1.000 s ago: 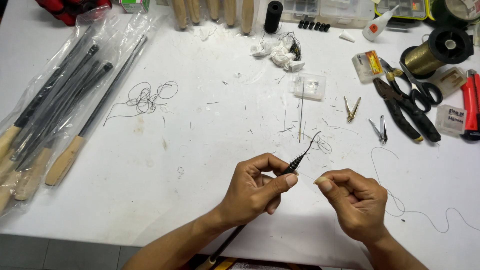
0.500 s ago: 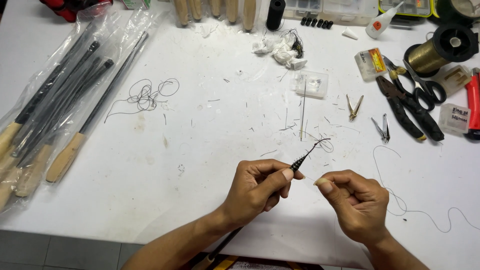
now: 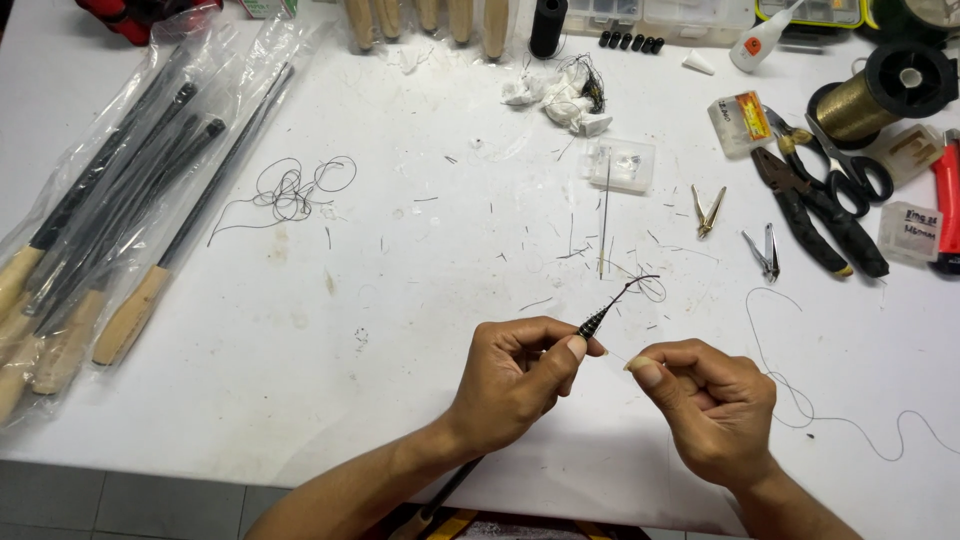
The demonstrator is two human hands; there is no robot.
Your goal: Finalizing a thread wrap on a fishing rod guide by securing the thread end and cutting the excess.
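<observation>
The left hand (image 3: 515,375) pinches a thin black rod (image 3: 598,318) just below its ribbed, tapered tip, which points up and to the right over the white table (image 3: 420,300). The right hand (image 3: 712,405) sits just beside it, thumb and forefinger pressed together on a fine pale thread (image 3: 617,356) that runs toward the rod (too thin to follow all the way). The two hands are near but not touching.

At the left edge lies a clear plastic bag (image 3: 120,200) of black rods with cork handles. A small clear box (image 3: 620,164) sits above the rod tip, with a long needle (image 3: 605,215) lying across its lower edge. To the right are a small packet with an orange-and-yellow label (image 3: 738,122), black pliers (image 3: 810,215), a gold thread spool (image 3: 880,95), and a square clear packet with a white label (image 3: 910,232). Loose black thread (image 3: 295,188) coils at centre left.
</observation>
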